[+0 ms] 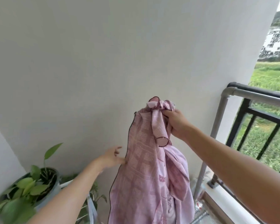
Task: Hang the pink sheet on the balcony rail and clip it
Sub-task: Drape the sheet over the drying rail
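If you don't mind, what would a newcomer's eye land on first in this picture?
The bunched pink sheet hangs at centre, gripped at its top by the right hand. The left hand reaches to its dark-trimmed edge. At right stands the balcony rail, its visible part bare.

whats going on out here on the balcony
A person holds the bunched pink sheet up by its top in the right hand, so it hangs in front of the white wall. The left hand, fingers spread, touches the sheet's dark-trimmed edge. The sheet is not yet on the balcony rail at right.
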